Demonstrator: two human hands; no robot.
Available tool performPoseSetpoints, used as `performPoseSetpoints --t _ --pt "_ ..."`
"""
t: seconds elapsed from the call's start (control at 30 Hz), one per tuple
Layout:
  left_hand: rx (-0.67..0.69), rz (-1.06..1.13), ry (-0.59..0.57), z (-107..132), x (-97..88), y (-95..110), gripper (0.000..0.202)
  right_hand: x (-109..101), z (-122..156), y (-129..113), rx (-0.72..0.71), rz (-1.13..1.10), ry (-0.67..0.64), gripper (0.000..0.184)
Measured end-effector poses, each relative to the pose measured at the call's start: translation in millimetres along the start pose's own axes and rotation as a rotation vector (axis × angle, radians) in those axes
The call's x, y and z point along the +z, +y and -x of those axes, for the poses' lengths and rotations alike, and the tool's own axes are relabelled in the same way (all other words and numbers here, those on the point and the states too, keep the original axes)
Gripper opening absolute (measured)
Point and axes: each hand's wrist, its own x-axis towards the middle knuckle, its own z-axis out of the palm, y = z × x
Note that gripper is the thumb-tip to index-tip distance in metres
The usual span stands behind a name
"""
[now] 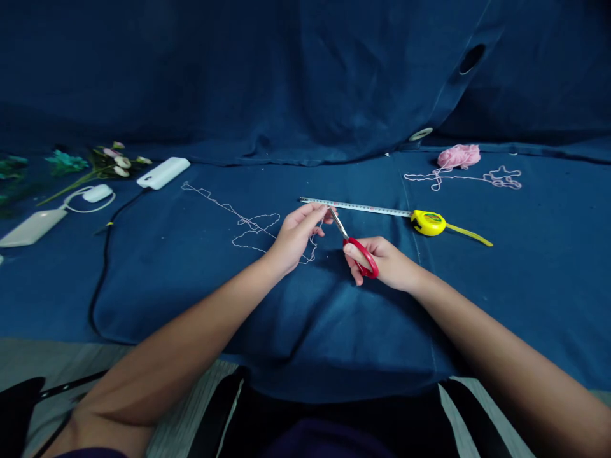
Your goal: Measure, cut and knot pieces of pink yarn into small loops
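Observation:
My left hand (298, 238) is raised over the blue cloth (334, 318), its fingertips pinched just below a steel tape blade (356, 206). A thin pale pink yarn strand (252, 228) lies in loose loops and runs into that hand. My right hand (384, 263) is shut on red-handled scissors (356, 245), whose tips point at my left fingertips. The blade extends from a yellow tape measure case (428, 222) to the right. Farther back lies a pink yarn ball (459, 156) with a loose tail.
Along the far left lie artificial flowers (112, 162), a white power bank (163, 173), a small white corded device (98, 193) and a flat white pad (32, 228). A black cable (102, 280) curves across the cloth. Blue fabric folds rise behind.

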Motion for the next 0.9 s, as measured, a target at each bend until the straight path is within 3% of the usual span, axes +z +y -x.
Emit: performPoseSetpoints --t 0.27,0.5,0.73,0.9 --pt "0.064 -0.134 0.016 -2.3 -2.9 -4.8 0.02 0.0 -0.6 -0.2 0.003 0.008 -0.003 0.053" --pt "0.133 -0.205 -0.069 -0.9 -0.7 -3.1 0.024 -0.3 0.3 0.2 -0.032 -0.037 -0.058 0.05" --pt "0.001 -0.084 -0.235 4.5 4.1 -4.9 0.027 0.1 3.5 -0.3 -0.002 -0.044 -0.044 0.054" --pt "-0.026 -0.035 -0.239 3.1 4.1 -6.9 0.027 -1.0 3.1 0.5 -0.022 -0.017 -0.027 0.058"
